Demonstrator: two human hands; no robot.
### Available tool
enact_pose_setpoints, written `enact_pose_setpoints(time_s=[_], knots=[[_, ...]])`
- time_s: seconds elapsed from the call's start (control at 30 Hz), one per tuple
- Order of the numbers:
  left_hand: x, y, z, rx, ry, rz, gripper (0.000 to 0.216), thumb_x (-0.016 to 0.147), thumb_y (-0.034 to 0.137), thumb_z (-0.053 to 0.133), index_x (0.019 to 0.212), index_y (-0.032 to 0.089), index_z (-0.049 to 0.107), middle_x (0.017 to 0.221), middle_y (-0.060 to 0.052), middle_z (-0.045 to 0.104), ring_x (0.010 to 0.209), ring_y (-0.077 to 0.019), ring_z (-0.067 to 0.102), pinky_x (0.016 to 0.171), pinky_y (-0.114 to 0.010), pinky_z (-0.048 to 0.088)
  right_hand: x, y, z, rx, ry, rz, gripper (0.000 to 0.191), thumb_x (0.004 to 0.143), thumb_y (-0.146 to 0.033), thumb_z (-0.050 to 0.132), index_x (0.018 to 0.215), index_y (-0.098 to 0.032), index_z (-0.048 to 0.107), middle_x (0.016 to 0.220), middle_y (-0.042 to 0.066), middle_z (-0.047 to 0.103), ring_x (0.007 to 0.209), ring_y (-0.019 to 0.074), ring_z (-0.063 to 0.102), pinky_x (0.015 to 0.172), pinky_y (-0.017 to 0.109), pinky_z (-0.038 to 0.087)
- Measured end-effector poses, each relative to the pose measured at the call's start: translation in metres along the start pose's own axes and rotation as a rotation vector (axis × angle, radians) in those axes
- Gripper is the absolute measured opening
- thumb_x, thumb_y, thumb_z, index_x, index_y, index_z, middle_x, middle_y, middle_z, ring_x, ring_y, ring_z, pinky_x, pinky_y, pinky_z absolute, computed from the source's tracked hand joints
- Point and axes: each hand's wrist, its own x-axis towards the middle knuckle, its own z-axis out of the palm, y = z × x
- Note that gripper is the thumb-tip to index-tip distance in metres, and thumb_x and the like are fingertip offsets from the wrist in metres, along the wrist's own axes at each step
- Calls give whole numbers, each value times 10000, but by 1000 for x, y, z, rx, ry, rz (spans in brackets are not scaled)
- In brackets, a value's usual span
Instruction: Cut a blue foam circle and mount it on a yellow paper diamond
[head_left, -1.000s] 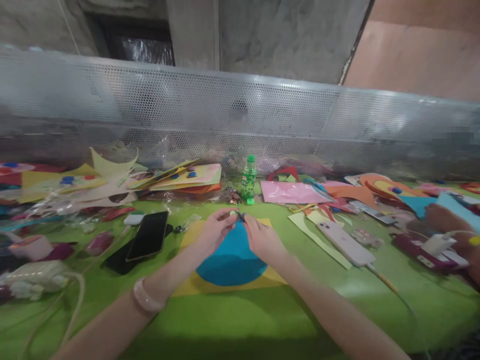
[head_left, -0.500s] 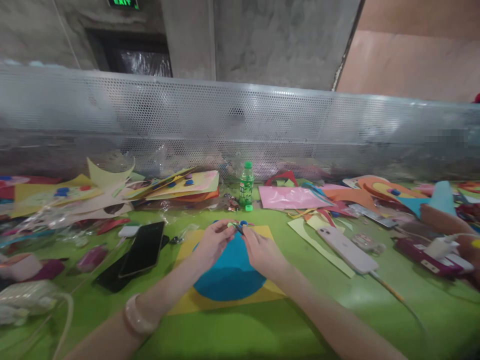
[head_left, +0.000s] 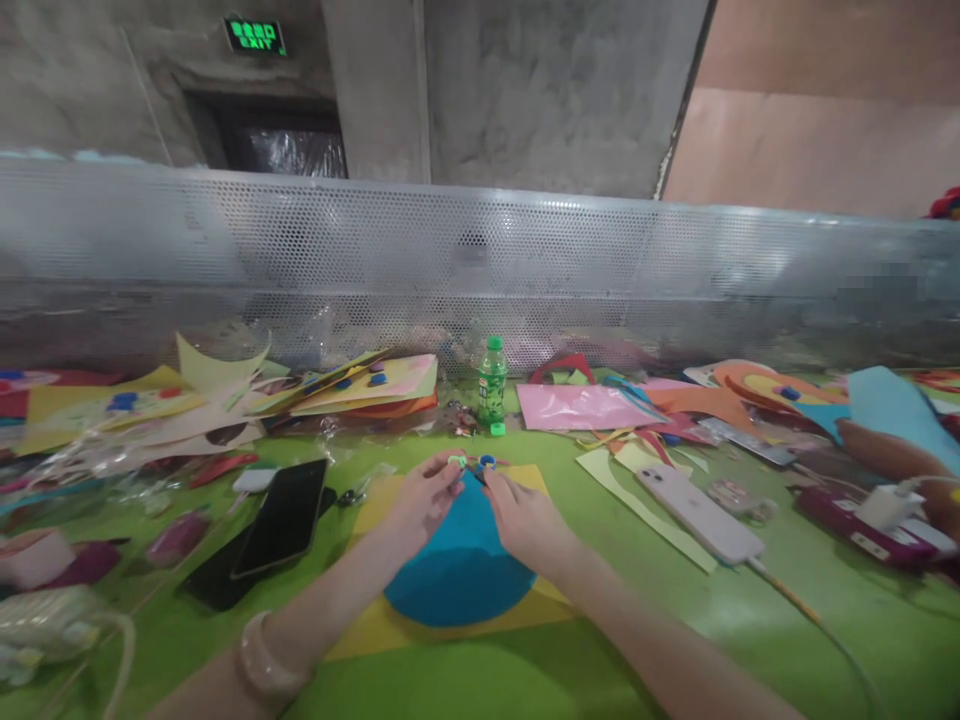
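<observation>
Left of the blue round paper disc [head_left: 461, 590], a black rectangular phone [head_left: 281, 520] lies near. The disc rests on a yellow paper sheet [head_left: 375, 632] whose edges show around it. Above the disc's far left, the left hand [head_left: 416, 505] pinches a small pale-green piece [head_left: 456, 460]; far right, the right hand [head_left: 529, 520] curls at a small blue ring [head_left: 487, 463], grip unclear. The fingertips stand farther apart than a second ago, suggesting separate handling. Plain green tabletop [head_left: 465, 690] fronts the disc; rightward lies a pale pink phone [head_left: 697, 510].
</observation>
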Motion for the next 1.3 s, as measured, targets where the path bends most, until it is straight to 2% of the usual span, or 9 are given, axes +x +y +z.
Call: enact_pose_setpoints(time_s=[0.13,0.23,0.37,0.5,0.63,0.7,0.8,1.03,1.3], knots=[[5,9,-4,41,8,9,229,596,180,776,799,147,676,675,-5,637,615,-91,590,580,-184,463,5,5,-6,3,-64,65,334,919,-198,283,1169,-144,498,950,127,658,720,170,631,540,219,423],[12,20,-13,101,-32,62,320,603,218,773,906,170,681,757,-18,662,713,-115,609,638,-203,475,11,26,-15,-102,-143,326,361,911,-175,292,1234,-172,453,923,115,653,634,156,617,500,222,398],[19,27,-26,260,-67,65,406,580,198,777,972,174,673,746,-9,661,717,-123,609,710,-243,475,6,70,-16,-279,-247,518,394,886,-168,363,1274,-179,433,1021,142,611,913,248,583,631,284,422],[18,23,-27,452,-113,53,401,608,230,750,990,163,647,807,-35,668,743,-152,618,725,-286,468,-2,94,-9,-195,-489,604,249,838,-152,464,1017,-154,637,949,157,621,1042,301,503,752,357,406],[11,22,-20,601,-131,144,287,603,234,741,845,169,601,748,-9,642,718,-153,606,647,-261,458,13,73,-13,-20,-264,498,245,866,-212,440,943,-122,654,1062,175,587,1100,295,456,889,415,331],[9,21,-18,664,-151,155,237,621,254,724,784,168,574,714,-7,634,693,-155,599,612,-255,454,29,51,-17,144,-197,401,299,907,-267,353,1002,-192,627,1015,81,625,960,192,542,813,301,393],[10,21,-19,720,-146,193,220,653,294,692,798,168,585,718,-20,647,687,-162,601,614,-265,459,48,20,-16,699,-132,331,300,873,-368,405,894,-195,648,870,39,659,753,162,582,659,260,419],[15,16,-22,829,-52,247,204,627,282,675,788,160,655,782,-56,693,705,-186,620,657,-287,476,45,1,6,1086,-28,574,281,761,-385,545,851,-162,690,802,46,676,674,155,565,638,270,432],[7,10,-17,788,-27,238,210,663,286,661,841,181,701,855,-58,711,739,-196,625,660,-275,472,39,-4,-3,1155,-12,701,295,722,-400,574,838,-162,704,776,47,680,621,147,545,602,270,450]])
